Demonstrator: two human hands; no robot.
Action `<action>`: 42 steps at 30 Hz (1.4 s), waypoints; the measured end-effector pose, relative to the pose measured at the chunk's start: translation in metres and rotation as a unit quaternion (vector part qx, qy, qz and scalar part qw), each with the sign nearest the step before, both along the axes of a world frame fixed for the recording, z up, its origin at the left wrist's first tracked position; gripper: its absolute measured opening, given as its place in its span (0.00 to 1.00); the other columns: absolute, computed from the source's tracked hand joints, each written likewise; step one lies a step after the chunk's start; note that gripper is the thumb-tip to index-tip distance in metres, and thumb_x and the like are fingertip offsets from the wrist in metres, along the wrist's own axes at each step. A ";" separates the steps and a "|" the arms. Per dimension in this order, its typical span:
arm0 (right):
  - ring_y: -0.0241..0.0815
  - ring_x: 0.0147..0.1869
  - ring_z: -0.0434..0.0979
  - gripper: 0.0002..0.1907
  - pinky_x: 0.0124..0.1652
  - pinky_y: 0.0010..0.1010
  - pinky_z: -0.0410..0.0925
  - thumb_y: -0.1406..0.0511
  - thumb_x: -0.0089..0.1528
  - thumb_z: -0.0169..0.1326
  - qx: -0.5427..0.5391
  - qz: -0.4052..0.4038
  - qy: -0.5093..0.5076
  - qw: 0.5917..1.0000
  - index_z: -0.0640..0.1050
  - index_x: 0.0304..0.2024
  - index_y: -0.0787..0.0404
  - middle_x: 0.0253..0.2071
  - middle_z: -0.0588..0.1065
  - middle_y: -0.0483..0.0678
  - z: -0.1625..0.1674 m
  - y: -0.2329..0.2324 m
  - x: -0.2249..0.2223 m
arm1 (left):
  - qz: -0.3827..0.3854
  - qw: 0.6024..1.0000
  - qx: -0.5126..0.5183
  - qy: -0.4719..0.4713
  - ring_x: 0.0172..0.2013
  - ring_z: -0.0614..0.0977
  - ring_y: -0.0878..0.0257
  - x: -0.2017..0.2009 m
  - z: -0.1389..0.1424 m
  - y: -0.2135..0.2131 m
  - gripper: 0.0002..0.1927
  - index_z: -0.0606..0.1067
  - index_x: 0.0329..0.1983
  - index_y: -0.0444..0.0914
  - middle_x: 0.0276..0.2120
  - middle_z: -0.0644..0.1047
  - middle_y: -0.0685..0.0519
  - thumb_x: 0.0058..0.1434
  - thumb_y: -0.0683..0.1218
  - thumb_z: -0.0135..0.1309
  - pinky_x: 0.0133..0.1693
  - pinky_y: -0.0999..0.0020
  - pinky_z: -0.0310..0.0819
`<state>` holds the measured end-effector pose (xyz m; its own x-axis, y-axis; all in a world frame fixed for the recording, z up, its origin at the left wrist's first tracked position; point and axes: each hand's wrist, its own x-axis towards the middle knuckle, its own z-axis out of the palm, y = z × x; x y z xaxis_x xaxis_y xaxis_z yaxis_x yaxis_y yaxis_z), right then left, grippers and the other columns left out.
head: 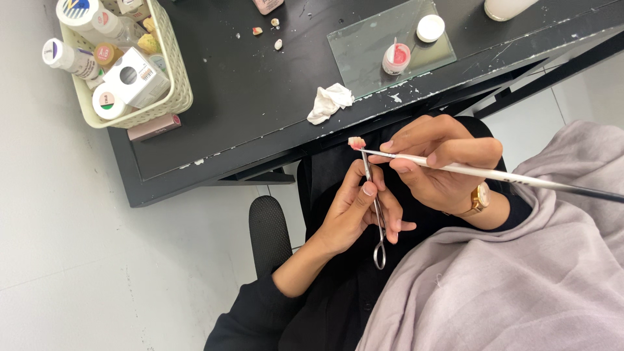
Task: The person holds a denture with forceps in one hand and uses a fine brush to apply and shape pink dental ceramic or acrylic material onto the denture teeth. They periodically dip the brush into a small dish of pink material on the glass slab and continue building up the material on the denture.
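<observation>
Left hand (354,211) fingers clamped on metal forceps (374,201), lifting small tooth piece (356,143) clear of worktop (260,84). Right hand (439,162) pinches brush (494,174), tip touching piece; pink pot (396,58) far, within reach.

— How is the scene lit?
— Bright, even light is cast from overhead; only soft shadows are thrown beneath the black table (260,97) toward seven o'clock.
— Any glare?
— Faint sheen is seen on the glass slab (370,49) at one o'clock.
— Sharpness?
— Focus is held throughout; slight stretching is noticed at the edges.
</observation>
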<state>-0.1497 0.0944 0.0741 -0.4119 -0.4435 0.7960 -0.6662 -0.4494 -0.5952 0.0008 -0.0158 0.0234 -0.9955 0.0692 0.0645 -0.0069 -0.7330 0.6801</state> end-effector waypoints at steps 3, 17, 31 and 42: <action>0.45 0.37 0.83 0.16 0.31 0.27 0.78 0.73 0.65 0.59 0.003 0.006 -0.010 1.000 0.63 0.33 0.62 0.41 0.76 0.62 0.001 0.001 0.002 | -0.001 1.000 0.001 0.003 0.31 0.83 0.55 -0.001 -0.001 -0.001 0.16 0.55 0.51 0.41 0.34 0.77 0.42 0.80 0.58 0.37 0.49 0.45 0.83; 0.48 0.40 0.83 0.19 0.30 0.26 0.77 0.73 0.65 0.60 0.013 0.013 -0.003 1.000 0.61 0.31 0.61 0.40 0.75 0.60 0.000 0.000 0.001 | 0.001 1.000 -0.007 0.001 0.30 0.83 0.56 -0.002 0.000 0.000 0.15 0.55 0.50 0.42 0.33 0.77 0.42 0.81 0.57 0.36 0.49 0.45 0.84; 0.46 0.41 0.83 0.19 0.31 0.25 0.77 0.73 0.65 0.60 0.021 0.018 -0.004 1.000 0.61 0.29 0.62 0.41 0.76 0.60 0.002 0.001 0.000 | 0.003 1.000 -0.007 -0.006 0.30 0.83 0.55 -0.001 0.001 0.000 0.15 0.55 0.50 0.41 0.33 0.77 0.41 0.80 0.57 0.35 0.50 0.46 0.84; 0.47 0.42 0.84 0.22 0.32 0.25 0.78 0.73 0.64 0.61 0.030 0.006 0.004 1.000 0.61 0.25 0.61 0.42 0.76 0.61 0.003 0.001 0.002 | 0.005 1.000 -0.014 -0.002 0.30 0.83 0.55 -0.002 0.000 0.000 0.15 0.55 0.50 0.41 0.33 0.77 0.41 0.80 0.57 0.36 0.49 0.45 0.84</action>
